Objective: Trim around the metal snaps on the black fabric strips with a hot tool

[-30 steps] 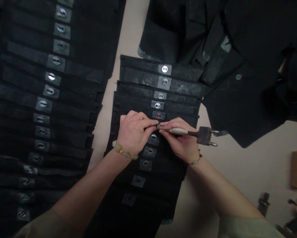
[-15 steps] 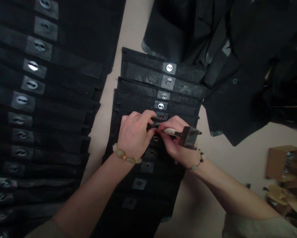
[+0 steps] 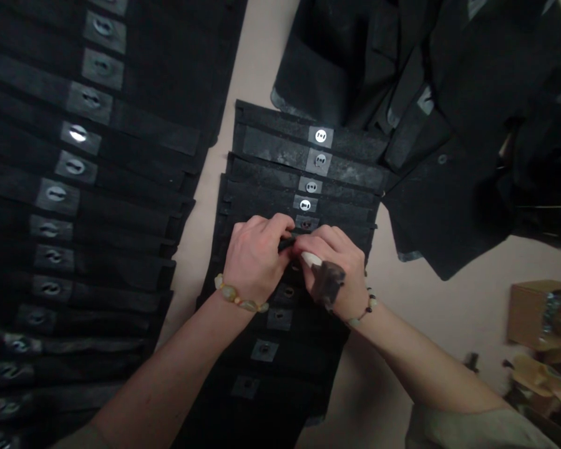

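Your left hand (image 3: 256, 265) lay curled over the stack of black fabric strips (image 3: 303, 209), its fingers (image 3: 273, 227) together and pinching a slim dark piece (image 3: 287, 244); its far end was hidden. Your right hand (image 3: 334, 262) closed around a pale-handled tool (image 3: 312, 260), fingers wrapped firmly, with the tool's dark metal head (image 3: 327, 282) jutting out toward your wrist. The two hands met just below a pale slotted tab (image 3: 307, 222) in the middle of the stack, knuckles almost touching — a close grip like that seemed the right way to work, since it steadied both hands and left the tab in sight. Both forearms angled inward from the bottom of the view, a beaded bracelet (image 3: 239, 294) on the left wrist and a thinner one (image 3: 367, 307) on the right. More tabbed strips (image 3: 74, 168) lay to the left on a beige surface (image 3: 191, 262) — black garments (image 3: 448, 187) sat heaped to the right.
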Demonstrator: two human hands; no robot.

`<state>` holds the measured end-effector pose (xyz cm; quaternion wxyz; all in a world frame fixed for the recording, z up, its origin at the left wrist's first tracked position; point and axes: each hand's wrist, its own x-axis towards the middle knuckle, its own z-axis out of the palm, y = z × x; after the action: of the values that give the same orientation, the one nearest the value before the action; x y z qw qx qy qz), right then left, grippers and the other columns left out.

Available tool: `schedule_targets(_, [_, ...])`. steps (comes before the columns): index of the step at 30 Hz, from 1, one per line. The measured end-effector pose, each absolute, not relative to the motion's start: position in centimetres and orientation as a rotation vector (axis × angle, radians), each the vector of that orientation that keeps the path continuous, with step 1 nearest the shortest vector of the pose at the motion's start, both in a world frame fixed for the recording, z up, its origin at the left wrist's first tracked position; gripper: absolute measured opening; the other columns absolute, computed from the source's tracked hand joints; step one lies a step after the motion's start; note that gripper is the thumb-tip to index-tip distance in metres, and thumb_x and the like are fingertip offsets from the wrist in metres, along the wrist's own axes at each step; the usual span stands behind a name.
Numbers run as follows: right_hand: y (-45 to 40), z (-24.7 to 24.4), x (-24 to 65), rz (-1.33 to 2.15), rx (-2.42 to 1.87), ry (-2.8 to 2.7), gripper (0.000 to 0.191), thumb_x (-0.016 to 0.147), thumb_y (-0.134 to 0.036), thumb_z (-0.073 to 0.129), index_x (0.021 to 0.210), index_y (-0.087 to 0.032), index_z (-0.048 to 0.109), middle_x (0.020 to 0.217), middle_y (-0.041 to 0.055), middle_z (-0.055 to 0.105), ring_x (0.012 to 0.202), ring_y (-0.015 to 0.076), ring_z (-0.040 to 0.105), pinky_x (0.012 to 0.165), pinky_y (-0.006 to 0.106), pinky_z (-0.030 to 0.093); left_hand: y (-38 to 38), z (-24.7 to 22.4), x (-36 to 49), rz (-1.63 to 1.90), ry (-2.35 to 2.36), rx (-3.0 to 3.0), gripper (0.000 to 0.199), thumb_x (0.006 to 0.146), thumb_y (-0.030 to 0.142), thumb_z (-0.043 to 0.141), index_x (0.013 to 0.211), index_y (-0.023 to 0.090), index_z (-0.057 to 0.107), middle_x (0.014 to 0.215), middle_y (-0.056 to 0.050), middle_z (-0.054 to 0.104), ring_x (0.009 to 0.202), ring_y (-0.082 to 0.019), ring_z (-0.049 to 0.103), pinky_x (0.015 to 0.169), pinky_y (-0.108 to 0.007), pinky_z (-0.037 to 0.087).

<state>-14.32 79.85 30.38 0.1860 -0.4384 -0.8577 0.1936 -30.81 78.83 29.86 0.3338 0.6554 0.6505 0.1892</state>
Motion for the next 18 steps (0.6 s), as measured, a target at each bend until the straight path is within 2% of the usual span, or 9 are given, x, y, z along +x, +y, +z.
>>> schedule_targets(3, [78.8, 28.5, -13.2, 0.709, -1.103, -2.142, 0.012, 0.091, -0.012, 0.062, 0.096, -0.021, 0.067, 0.101, 0.0038, 0.070, 0.093, 0.0178, 0.067, 0.079, 0.033, 0.055, 79.0, 30.4, -31.0, 0.456, 1.702, 1.722, 0.019, 0.083, 0.019, 0.071, 0.100, 0.024, 0.065, 0.096, 0.001, 0.075, 0.096, -0.022, 0.066, 0.080, -0.036, 0.045])
schedule_targets(5, [78.7, 28.1, -12.7, 0.824, -1.057, -1.990, 0.018, 0.089, -0.007, 0.066, 0.098, -0.023, 0.068, 0.103, 0.0020, 0.072, 0.097, 0.0165, 0.069, 0.084, 0.032, 0.057, 79.5, 30.9, -31.1, 0.422, 1.684, 1.749, 0.017, 0.084, 0.019, 0.070, 0.101, 0.024, 0.068, 0.094, 0.001, 0.075, 0.090, -0.021, 0.067, 0.080, -0.035, 0.046])
schedule_targets(9, [80.2, 28.9, -11.9, 0.957, -1.132, -1.758, 0.019, 0.083, -0.006, 0.074, 0.092, -0.022, 0.067, 0.094, -0.0001, 0.072, 0.089, 0.0133, 0.071, 0.082, 0.029, 0.059, 81.0, 31.1, -30.7, 0.456, 1.665, 1.914, 0.015, 0.091, 0.027, 0.065, 0.100, 0.027, 0.076, 0.095, 0.000, 0.076, 0.091, -0.022, 0.065, 0.079, -0.036, 0.045])
schedule_targets(18, [83.5, 27.8, -10.9, 1.046, -1.039, -1.800, 0.012, 0.085, -0.010, 0.073, 0.088, -0.019, 0.066, 0.090, 0.0010, 0.070, 0.087, 0.0140, 0.071, 0.080, 0.029, 0.058, 82.0, 29.8, -30.1, 0.460, 1.694, 1.904, 0.012, 0.087, 0.030, 0.071, 0.095, 0.030, 0.081, 0.088, -0.001, 0.075, 0.090, -0.021, 0.062, 0.075, -0.036, 0.041])
